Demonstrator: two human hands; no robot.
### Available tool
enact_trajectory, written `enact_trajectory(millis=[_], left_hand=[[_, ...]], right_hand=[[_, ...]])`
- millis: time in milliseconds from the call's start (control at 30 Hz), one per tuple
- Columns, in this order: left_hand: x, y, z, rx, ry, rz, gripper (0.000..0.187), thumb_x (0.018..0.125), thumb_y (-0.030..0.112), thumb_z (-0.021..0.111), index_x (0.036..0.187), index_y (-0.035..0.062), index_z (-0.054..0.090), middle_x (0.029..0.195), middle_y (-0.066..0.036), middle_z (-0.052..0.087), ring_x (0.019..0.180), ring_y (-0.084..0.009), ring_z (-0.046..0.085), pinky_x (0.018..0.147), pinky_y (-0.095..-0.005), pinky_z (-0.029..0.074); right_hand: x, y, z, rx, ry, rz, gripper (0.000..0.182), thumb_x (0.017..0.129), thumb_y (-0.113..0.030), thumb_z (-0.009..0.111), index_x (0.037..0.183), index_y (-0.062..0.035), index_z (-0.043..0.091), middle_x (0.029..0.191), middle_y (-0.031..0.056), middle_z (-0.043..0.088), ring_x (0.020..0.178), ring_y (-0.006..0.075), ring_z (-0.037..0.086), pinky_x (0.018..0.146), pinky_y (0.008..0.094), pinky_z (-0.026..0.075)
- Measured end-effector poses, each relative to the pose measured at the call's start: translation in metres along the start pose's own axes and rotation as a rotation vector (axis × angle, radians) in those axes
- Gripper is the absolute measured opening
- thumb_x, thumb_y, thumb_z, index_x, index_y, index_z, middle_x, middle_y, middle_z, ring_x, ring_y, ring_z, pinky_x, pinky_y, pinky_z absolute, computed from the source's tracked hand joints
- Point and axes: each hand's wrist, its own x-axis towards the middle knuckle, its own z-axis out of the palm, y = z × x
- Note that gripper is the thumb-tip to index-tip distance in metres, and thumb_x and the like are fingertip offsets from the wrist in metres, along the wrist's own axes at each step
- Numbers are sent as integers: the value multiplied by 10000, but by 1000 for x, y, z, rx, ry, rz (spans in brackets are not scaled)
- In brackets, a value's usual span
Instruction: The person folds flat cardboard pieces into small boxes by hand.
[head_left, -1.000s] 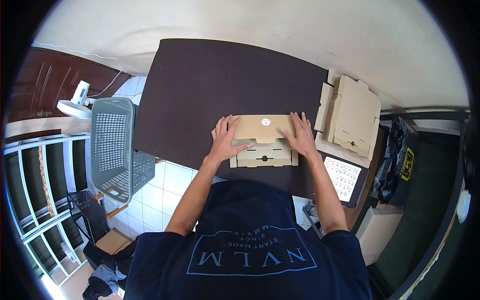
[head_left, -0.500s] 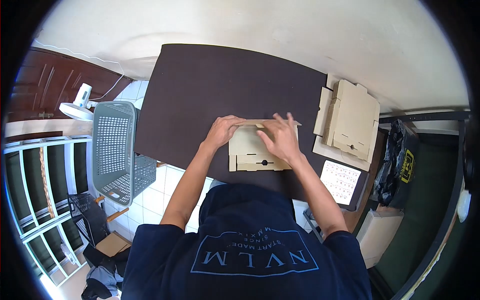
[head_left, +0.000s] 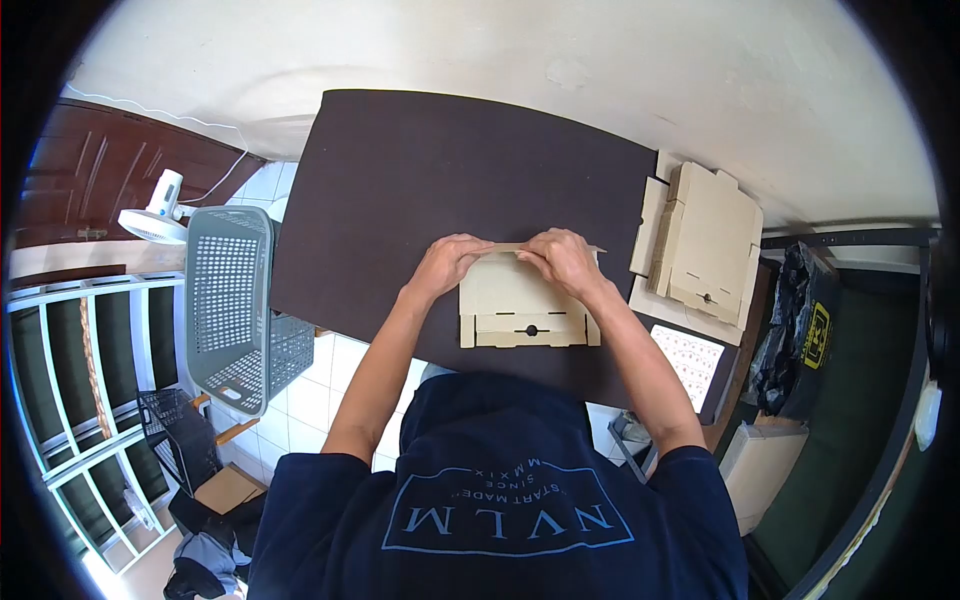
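Observation:
A partly folded cardboard box [head_left: 520, 290] lies on the dark table [head_left: 450, 160], close to my body, with a slot and a dark round hole along its near edge. My left hand [head_left: 452, 264] pinches the left part of the box's raised far flap. On the right part of that same flap, my right hand [head_left: 562, 262] is closed, its thumb on the near side. Both hands are a short gap apart, and the flap shows between them.
Flat cardboard pieces [head_left: 710, 240] are stacked at the table's right end. A printed sheet [head_left: 687, 365] lies nearer me. Left of the table stands a grey basket [head_left: 228, 300], with a white fan [head_left: 158, 210] behind it. A black bag [head_left: 790, 330] is at the right.
My right hand's fingers, raised and spread before, have come down and closed on the far flap. My left hand has stayed on the flap at nearly the same place.

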Motion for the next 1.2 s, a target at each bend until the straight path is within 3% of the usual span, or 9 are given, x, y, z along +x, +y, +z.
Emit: enact_trajectory(millis=[333,400,567,667,733,833,867,1067,1200], left_hand=[[11,-1,-4,-77,-67,-128,233,936,110,646,1129,16,739,1070,-154,747,1008,-327,696,913,-407,535],[19,-3,-15,-250,-116,-379,252,954,176,662,1112,-5,737,1027,-151,752,962,-274,705,891,-377,534],[27,-23,-10,-396,-58,-499,342,932,271,713,1111,-20,700,988,-154,733,912,-199,698,851,-338,532],[23,-21,-3,-197,-2,-569,390,921,284,725,1145,-26,651,975,-162,735,889,-256,714,850,-364,540],[22,-8,4,4,48,-739,390,890,241,748,1165,-3,618,1015,-175,697,945,-325,677,883,-416,519],[25,26,22,465,393,-472,394,855,184,761,1186,26,616,1104,-187,624,1046,-369,590,922,-470,475],[28,29,31,383,368,-429,427,826,170,765,1200,37,607,1223,-189,527,1145,-366,490,953,-490,415],[44,32,86,314,7,-107,506,875,204,725,1338,56,585,1403,-168,491,1259,-360,460,997,-470,401],[50,40,87,366,-74,-179,542,909,247,691,1403,71,553,1471,-163,451,1314,-350,426,1012,-467,387]], right_hand=[[-18,45,-41,-3,48,139,269,836,-229,763,1047,-62,763,1064,150,740,985,327,709,849,389,559],[-24,68,-48,249,91,389,247,836,-169,774,1045,-39,750,920,117,752,827,250,704,784,359,545],[-25,118,8,611,303,573,228,832,-171,783,947,16,717,683,41,632,636,114,551,655,297,472],[-12,83,12,342,258,732,234,858,-166,772,984,27,734,783,57,714,710,171,650,711,329,521],[-10,72,25,84,336,693,261,881,-136,717,1078,34,722,889,142,709,806,312,687,792,404,538],[-7,57,38,-14,505,594,322,908,-112,654,1203,13,687,1021,196,659,955,397,648,886,462,515],[-6,52,38,6,443,622,383,924,-90,610,1295,1,639,1104,193,603,1038,367,607,931,443,494],[-4,54,51,-218,342,549,420,935,-95,580,1341,8,603,1231,154,575,1080,342,530,909,461,447],[2,52,47,-219,319,467,438,942,-196,610,1328,9,604,1275,145,560,1098,341,518,902,469,440]])
